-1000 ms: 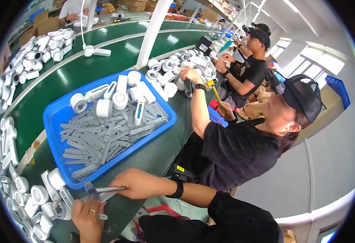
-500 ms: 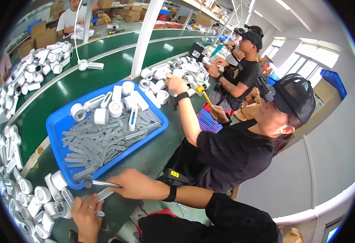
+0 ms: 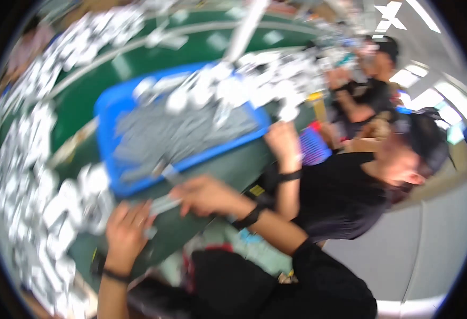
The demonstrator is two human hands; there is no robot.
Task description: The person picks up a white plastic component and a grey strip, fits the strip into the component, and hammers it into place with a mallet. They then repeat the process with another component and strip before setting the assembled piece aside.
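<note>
The view is smeared by motion. My left hand [image 3: 127, 229] is closed on a pale strip-shaped part [image 3: 164, 205], which reaches toward my other hand. My right hand [image 3: 208, 195] grips a small hammer [image 3: 170, 174] with a metallic shaft, its head close to the front rim of a blue tray [image 3: 191, 158]. The fingers of my right hand are near the strip's far end; whether they touch it I cannot tell. Many flat grey strips [image 3: 169, 130] lie in the tray, with white round-headed parts [image 3: 177, 100] at its back.
Heaped white parts [image 3: 65, 212] lie to the left of my left hand. Another white heap [image 3: 281, 80] sits beyond the tray, before a green conveyor [image 3: 84, 114]. At my right a co-worker in a black shirt [image 3: 345, 196] reaches toward the bench; more people sit farther along.
The view has swung, shifting the tray and co-workers rightward and blurring everything. My right hand remains on the hammer and my left on the strip-shaped part. The neighbour's near hand has come back toward the bench edge.
</note>
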